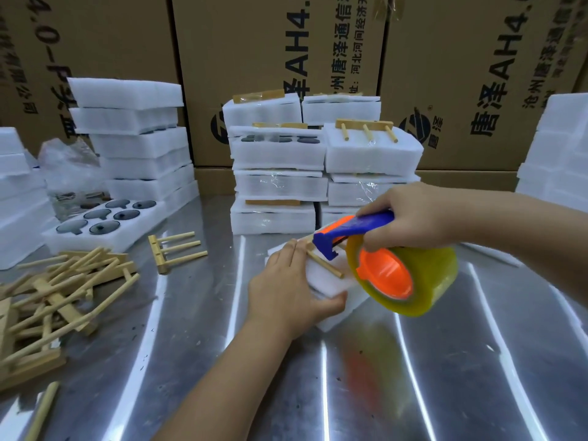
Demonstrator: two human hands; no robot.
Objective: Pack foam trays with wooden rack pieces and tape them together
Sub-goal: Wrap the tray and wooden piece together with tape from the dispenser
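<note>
Foam trays under left hand

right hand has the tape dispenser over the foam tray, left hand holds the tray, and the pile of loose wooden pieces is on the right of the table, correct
Not quite: the head view shows the pile of loose wooden pieces on the left of the table. The rest stands: the right hand grips the tape dispenser over the foam tray, which the left hand holds.
</note>
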